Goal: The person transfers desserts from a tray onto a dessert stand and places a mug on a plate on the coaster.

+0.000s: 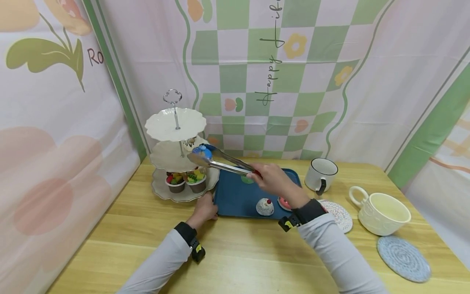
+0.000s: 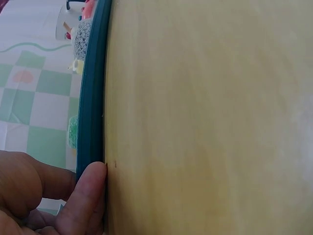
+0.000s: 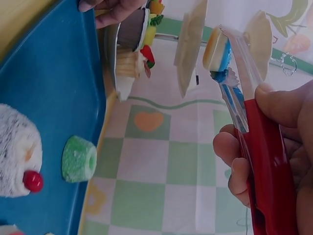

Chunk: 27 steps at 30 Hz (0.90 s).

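Note:
My right hand (image 1: 273, 179) grips metal tongs (image 3: 266, 152) by their red handles. Between the tongs' tips is a small blue-topped cake (image 3: 217, 51), held up beside the middle tier of a white three-tier stand (image 1: 172, 126). With thumb and fingers, my left hand (image 1: 206, 209) pinches the front left edge of a blue tray (image 1: 231, 200); the left wrist view has the thumb (image 2: 85, 193) on the rim. A white cake with a red cherry (image 1: 264, 207), a pink-topped sweet (image 1: 284, 203) and a green sugared candy (image 3: 78, 159) lie on the tray.
Fruit-topped cups (image 1: 196, 181) stand on the bottom tier; another cake (image 1: 190, 143) sits on the middle one. To the right are a white mug (image 1: 321, 173), a cream cup (image 1: 383, 214), a speckled coaster (image 1: 339, 216) and a blue-grey coaster (image 1: 404, 259). Printed cloth hangs behind.

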Available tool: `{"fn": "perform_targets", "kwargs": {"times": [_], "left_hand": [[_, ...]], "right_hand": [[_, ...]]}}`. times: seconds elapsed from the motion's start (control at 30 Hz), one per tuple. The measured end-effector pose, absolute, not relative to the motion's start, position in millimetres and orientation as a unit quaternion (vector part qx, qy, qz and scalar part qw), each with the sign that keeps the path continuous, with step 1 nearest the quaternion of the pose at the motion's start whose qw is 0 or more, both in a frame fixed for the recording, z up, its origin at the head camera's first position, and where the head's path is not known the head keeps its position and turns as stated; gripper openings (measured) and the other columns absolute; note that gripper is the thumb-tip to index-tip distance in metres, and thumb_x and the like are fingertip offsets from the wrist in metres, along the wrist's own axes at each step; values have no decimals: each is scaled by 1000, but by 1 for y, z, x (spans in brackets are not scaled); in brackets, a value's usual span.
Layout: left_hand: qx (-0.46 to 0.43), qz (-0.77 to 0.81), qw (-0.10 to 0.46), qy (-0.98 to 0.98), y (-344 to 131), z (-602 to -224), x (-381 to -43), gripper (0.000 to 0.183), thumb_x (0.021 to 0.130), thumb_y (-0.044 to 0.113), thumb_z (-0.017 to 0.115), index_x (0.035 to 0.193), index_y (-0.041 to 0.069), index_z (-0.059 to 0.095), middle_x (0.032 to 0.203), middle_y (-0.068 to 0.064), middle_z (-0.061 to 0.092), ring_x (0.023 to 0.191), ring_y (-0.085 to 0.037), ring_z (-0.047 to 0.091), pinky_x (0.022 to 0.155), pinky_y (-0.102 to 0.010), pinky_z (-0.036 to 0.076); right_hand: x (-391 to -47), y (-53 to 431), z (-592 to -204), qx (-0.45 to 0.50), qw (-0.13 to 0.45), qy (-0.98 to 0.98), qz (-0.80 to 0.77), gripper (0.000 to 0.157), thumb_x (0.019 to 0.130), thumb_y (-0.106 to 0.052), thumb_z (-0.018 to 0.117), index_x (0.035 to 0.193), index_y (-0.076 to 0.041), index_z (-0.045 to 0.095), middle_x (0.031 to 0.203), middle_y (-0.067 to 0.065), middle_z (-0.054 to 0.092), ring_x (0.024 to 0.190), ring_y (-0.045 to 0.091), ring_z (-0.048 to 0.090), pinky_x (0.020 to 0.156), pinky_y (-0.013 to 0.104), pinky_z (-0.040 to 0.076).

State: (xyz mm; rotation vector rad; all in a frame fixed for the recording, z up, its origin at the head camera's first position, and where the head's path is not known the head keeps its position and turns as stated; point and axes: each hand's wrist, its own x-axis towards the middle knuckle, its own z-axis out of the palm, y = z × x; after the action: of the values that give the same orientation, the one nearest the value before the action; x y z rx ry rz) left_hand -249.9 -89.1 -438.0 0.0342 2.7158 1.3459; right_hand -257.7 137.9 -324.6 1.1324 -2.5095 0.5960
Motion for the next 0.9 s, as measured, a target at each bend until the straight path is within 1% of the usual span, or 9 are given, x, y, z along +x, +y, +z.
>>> {"fn": "perform_targets", "kwargs": {"times": [0.13,0.43,0.67,0.9], "left_hand": [[7,442,57,895,-89,-438,-250,18,81,-11,51,99,-8,49,78,-16,53,48,-18,61,44,-28,52],[-5,444,69,894,-88,-440,-250,24,82,-10,52,106,-10,49,84,-18,53,49,-17,60,44,-27,52],[-11,447,67,892,-88,-438,-251,22,82,-10,52,104,-9,49,83,-18,52,48,-16,60,44,-27,51],[-12,443,69,894,-88,-437,-252,19,83,-10,52,102,-8,49,78,-15,52,47,-16,59,44,-27,51]], "right_hand": [[-260,127,-323,404,157,-877,208,22,91,-14,60,107,2,59,59,-5,42,45,6,35,45,24,30],[-265,107,-324,409,141,-877,208,28,92,-17,59,112,4,60,58,-5,43,42,6,33,43,23,29],[-266,96,-324,415,141,-876,200,22,91,-15,61,106,1,61,60,-4,44,44,7,37,44,23,32],[-268,87,-324,411,122,-881,200,18,92,-16,59,103,-1,61,61,-4,45,45,7,39,46,23,34]]}}
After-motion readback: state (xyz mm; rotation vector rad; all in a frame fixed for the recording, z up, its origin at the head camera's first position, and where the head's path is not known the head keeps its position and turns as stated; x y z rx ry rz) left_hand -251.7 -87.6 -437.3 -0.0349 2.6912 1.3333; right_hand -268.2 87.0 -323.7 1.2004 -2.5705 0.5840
